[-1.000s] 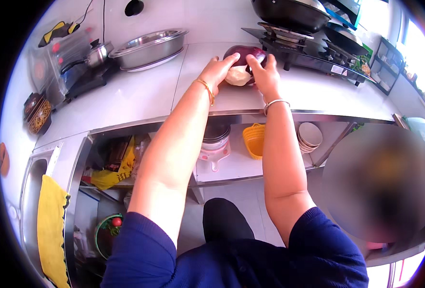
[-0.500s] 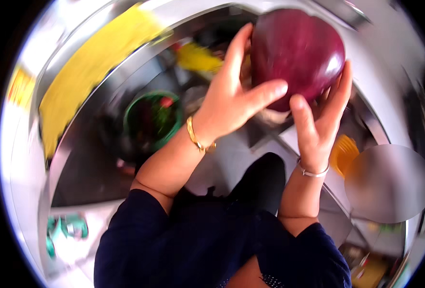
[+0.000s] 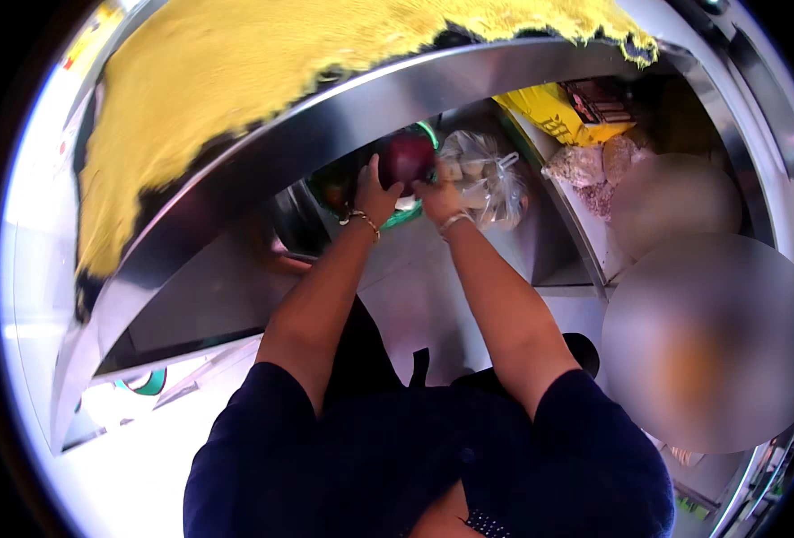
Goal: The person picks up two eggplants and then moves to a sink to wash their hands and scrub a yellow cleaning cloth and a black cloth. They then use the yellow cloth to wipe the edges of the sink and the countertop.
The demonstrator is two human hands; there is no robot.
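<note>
Under the counter, I hold a large, round, glossy dark-purple red cabbage (image 3: 407, 161) between my hands. My left hand (image 3: 377, 195), with a gold bracelet at the wrist, presses its left side. My right hand (image 3: 440, 195), wearing a pale bangle, grips its near right side, and its fingers are partly hidden. The cabbage is over or within a green-rimmed container (image 3: 430, 134); shadow hides how deep it sits. Close by my right hand is a clear plastic bag (image 3: 478, 184) of pale, rounded pieces.
A worn yellow covering (image 3: 262, 81) lies on the counter above a curved metal edge (image 3: 325, 108). The shelf on the right bears a yellow package (image 3: 554, 112) and bags of small reddish grains (image 3: 585, 175). Blurred round patches hide part of the right side.
Both hands have lowered the cabbage away from me, from high in front to beneath the counter at the green container. The view has shifted, showing more yellow covering.
</note>
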